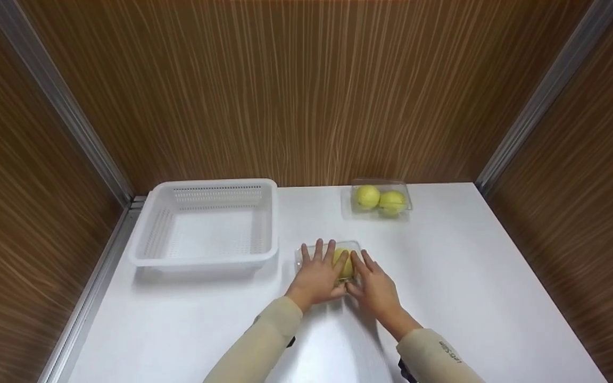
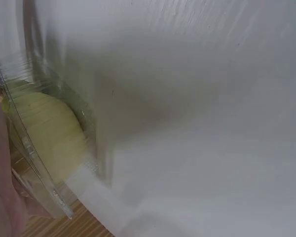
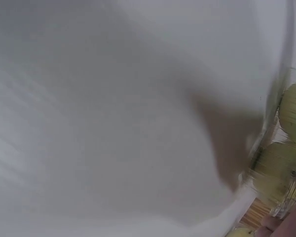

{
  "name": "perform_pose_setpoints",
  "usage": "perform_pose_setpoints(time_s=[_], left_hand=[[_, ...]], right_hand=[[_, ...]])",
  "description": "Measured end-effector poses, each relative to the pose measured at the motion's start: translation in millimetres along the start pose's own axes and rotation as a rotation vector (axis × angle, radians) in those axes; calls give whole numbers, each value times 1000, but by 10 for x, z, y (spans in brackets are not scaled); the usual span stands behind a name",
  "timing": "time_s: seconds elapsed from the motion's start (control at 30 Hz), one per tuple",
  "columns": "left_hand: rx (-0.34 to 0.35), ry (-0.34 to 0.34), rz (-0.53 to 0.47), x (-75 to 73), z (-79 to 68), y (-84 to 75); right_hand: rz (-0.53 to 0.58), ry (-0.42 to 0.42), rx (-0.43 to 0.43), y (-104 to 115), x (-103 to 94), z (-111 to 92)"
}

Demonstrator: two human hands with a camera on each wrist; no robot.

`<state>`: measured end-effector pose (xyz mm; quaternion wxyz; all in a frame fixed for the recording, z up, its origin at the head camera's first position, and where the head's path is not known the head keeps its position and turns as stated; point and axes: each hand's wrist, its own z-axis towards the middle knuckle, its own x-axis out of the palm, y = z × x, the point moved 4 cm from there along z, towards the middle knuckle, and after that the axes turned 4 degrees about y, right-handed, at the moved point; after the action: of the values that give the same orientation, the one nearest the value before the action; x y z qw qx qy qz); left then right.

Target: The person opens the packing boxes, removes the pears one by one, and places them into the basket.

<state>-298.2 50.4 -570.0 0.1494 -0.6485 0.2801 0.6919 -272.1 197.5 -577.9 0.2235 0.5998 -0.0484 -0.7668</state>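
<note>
A clear plastic box (image 1: 357, 246) with yellow round fruit (image 1: 345, 267) inside lies on the white table in front of me. Across its top, the left hand (image 1: 314, 279) rests with fingers straight and spread. My right hand (image 1: 380, 290) touches the box's right side, its fingers extended and thumb near the front edge. From the left wrist, one fruit (image 2: 54, 133) shows through the plastic, with a lid edge along the hand. Two fruits show beside the fingers in the right wrist view, the lower fruit (image 3: 271, 170) nearer the hand. The hands partly hide the box.
To the left stands a white perforated basket (image 1: 204, 261). A second clear box (image 1: 408, 198) holding two yellow fruits (image 1: 367, 197) sits at the back right. Wood-grain panels (image 1: 306, 96) enclose the white table (image 1: 455, 276) at the back and sides.
</note>
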Motion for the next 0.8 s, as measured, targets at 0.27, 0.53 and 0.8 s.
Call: perform_pose_setpoints(time_s=[0.27, 0.53, 0.8], left_hand=[[3, 50, -49, -92, 29, 57], [-2, 88, -102, -87, 18, 53], [-24, 87, -117, -50, 5, 18]], right_hand=[[7, 85, 70, 53, -5, 37], [-127, 95, -1, 11, -28, 62], [-93, 96, -11, 12, -5, 36]])
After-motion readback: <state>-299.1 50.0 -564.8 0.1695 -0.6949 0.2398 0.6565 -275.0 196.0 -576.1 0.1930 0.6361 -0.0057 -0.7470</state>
